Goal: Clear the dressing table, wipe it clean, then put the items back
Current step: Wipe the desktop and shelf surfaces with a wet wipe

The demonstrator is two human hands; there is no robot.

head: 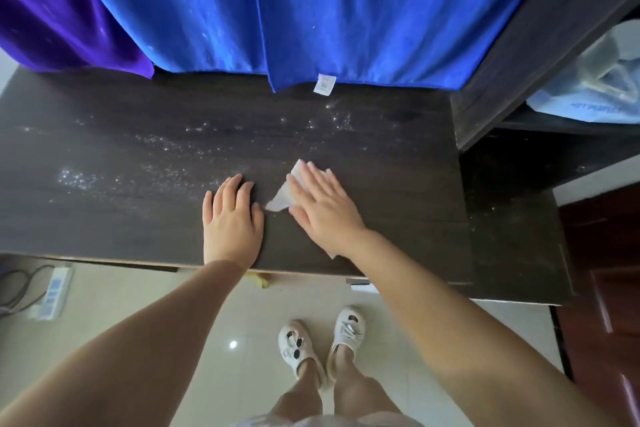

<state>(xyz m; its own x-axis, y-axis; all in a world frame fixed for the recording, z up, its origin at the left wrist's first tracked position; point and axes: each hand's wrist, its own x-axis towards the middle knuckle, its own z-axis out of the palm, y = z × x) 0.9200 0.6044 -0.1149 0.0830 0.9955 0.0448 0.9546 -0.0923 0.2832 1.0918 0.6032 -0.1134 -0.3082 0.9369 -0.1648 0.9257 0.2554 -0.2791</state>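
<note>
The dark wooden dressing table (121, 218) fills the middle of the view, bare of items and speckled with white dust on its left and back parts. My right hand (325, 208) lies flat with straight fingers on a white wipe (282, 196), pressing it onto the tabletop right of centre. A corner of the wipe sticks out left of the hand and a small piece shows under the wrist. My left hand (232, 218) rests flat on the table just left of the wipe, holding nothing.
A blue cloth (311, 10) and a purple cloth (52, 10) hang down to the table's back edge. A dark shelf unit (540, 55) stands at the right with a plastic bag (595, 80) inside. A power strip (52, 291) lies on the tiled floor, left.
</note>
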